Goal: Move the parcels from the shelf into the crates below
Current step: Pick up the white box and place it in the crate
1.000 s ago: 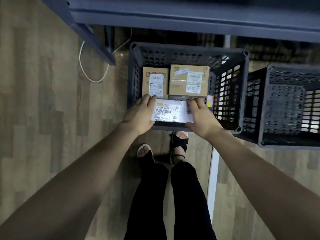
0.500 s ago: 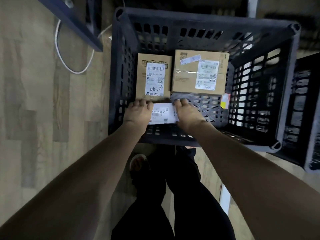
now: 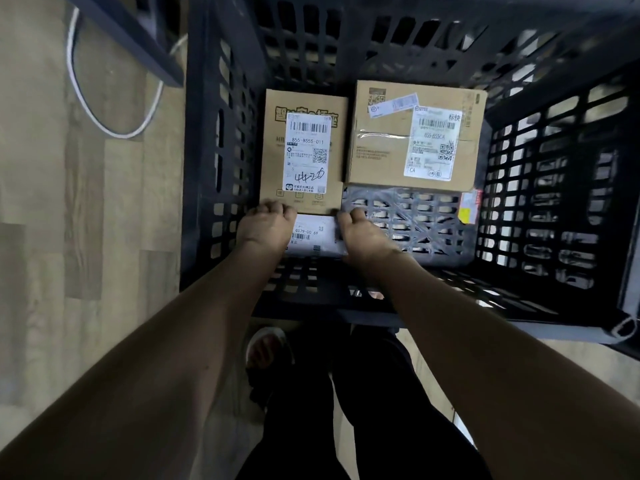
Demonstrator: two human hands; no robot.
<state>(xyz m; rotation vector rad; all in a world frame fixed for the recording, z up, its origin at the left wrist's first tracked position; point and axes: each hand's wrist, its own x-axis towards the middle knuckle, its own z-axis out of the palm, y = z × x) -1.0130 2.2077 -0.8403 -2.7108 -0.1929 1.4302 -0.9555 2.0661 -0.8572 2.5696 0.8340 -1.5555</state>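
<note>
Both hands reach down into a black crate [image 3: 221, 161]. The left hand [image 3: 265, 225] and the right hand [image 3: 363, 233] hold a small white parcel [image 3: 315, 235] by its ends. Two brown boxes [image 3: 304, 150] [image 3: 414, 136] lie side by side behind it.

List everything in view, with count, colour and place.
crate: 1, black, on the floor
brown boxes: 2, narrow one far left in the crate, wide one beside it on the right
white parcel: 1, near left in the crate, held at both ends
cable: 1, white, on the floor, left
shelf frame: dark, top left
left hand: grips the parcel's left end
right hand: grips its right end
</note>
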